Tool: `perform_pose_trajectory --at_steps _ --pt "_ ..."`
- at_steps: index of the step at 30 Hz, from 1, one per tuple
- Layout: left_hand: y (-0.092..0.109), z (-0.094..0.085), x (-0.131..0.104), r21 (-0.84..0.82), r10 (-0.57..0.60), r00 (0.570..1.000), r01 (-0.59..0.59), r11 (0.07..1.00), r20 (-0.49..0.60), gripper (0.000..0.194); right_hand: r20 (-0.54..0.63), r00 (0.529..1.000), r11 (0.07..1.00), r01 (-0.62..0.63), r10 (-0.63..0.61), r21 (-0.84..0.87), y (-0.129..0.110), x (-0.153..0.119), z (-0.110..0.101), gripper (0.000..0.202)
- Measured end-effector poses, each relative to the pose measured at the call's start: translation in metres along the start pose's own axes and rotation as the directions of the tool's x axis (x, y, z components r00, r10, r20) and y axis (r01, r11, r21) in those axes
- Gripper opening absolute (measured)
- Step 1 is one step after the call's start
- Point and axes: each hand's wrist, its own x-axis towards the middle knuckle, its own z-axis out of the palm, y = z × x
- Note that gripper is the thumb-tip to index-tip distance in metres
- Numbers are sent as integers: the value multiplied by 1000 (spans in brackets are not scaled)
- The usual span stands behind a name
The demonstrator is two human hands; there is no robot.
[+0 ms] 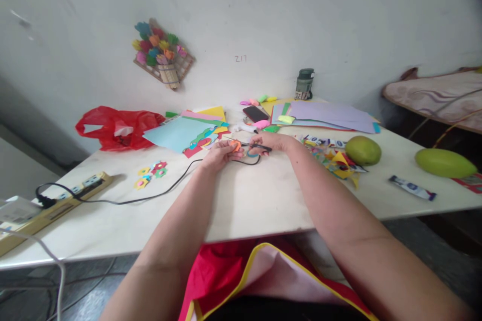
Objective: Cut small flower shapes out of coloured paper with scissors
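My left hand (222, 154) pinches a small orange paper piece (235, 146) above the middle of the white table (259, 195). Just right of it, my right hand (266, 143) is closed on scissors with dark handles (263, 148), their blades pointing left at the orange paper. How far the blades are apart is too small to tell. Several small paper flowers (159, 166) in yellow, red, green and blue lie on the table to the left. Paper scraps (341, 163) are piled to the right of my right hand.
Coloured sheets (176, 133) and a red plastic bag (113, 123) lie back left. A power strip (71, 195) trails a black cable towards my hands. Purple sheets (327, 114), a phone (256, 113), a glue gun (244, 128), a green fruit (363, 150) and a tube (412, 188) are also there.
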Motion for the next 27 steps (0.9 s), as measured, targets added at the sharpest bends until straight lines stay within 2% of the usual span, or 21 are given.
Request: perform_pose_trajectory --at_steps 6,15,19,27 --pt "-1 -1 1 -9 13 1000 -13 1000 14 6 -5 1000 997 3 -3 72 -1 -1 1 13" --pt "-1 1 1 -9 9 1000 -9 1000 16 9 49 998 969 34 -47 245 19 10 4 19" --pt "-1 1 1 -16 4 1000 -4 1000 8 8 68 995 951 42 -66 306 19 10 5 19" --pt "-4 -1 2 13 6 1000 -6 1000 -1 9 99 995 956 0 -31 295 19 10 4 18"
